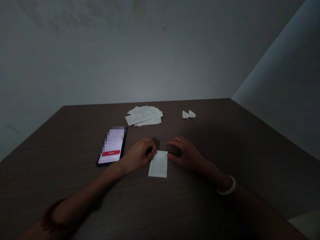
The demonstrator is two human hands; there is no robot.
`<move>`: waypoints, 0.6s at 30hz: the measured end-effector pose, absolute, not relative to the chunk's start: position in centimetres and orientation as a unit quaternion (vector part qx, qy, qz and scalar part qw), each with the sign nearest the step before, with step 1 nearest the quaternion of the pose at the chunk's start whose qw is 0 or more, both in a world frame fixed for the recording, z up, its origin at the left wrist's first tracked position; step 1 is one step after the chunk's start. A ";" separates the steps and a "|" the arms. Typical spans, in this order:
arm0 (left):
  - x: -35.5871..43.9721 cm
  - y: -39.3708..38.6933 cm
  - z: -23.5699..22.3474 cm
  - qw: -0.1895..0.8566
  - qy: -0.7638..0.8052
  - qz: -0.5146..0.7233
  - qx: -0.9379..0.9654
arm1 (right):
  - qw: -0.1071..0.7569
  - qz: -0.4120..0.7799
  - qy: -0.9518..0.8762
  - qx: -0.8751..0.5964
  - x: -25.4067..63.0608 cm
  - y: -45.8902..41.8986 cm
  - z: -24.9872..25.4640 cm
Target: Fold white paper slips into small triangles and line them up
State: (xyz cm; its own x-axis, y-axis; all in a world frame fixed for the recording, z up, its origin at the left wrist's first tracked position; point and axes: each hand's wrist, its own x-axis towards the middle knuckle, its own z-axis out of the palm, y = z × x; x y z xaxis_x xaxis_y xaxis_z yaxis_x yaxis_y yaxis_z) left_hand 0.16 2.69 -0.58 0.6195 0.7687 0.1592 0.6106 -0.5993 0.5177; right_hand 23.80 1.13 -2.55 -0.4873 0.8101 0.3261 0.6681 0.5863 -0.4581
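Observation:
A small printed paper slip point(159, 165) lies on the brown table in front of me, its lines of text facing up. My left hand point(140, 154) pinches the slip's far left corner between thumb and finger. On the other side, my right hand point(187, 154) is open, with its thumb at the slip's right edge and its fingers apart from the thumb. Whether that thumb touches the paper is hard to tell.
Beyond my left hand lies a loose pile of printed slips point(145, 115). A small folded paper bow point(188, 114) rests at the far right. A lit phone point(111, 146) lies beside my left wrist. The table point(212, 126) meets a pale wall point(155, 66).

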 end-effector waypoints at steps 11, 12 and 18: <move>-0.2 0.7 0.0 0.024 0.279 0.389 0.878 | 0.452 -0.004 -0.834 -0.317 25.3 0.6 -2.3; -0.4 0.7 0.1 0.011 0.267 0.380 0.886 | 0.429 -0.006 -0.849 -0.307 25.5 0.6 -2.2; -0.6 1.5 -1.1 0.040 0.208 0.239 0.948 | 0.285 0.049 -0.910 -0.298 25.8 0.7 -1.6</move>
State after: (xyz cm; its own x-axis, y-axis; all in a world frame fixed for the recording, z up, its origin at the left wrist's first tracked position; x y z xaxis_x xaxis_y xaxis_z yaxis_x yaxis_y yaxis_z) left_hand -0.59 1.50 -1.14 0.7990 0.4139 0.4362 0.3760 -0.9100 0.1747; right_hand 25.78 0.72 -1.55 -0.6594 0.5708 0.4893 0.5146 0.8171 -0.2598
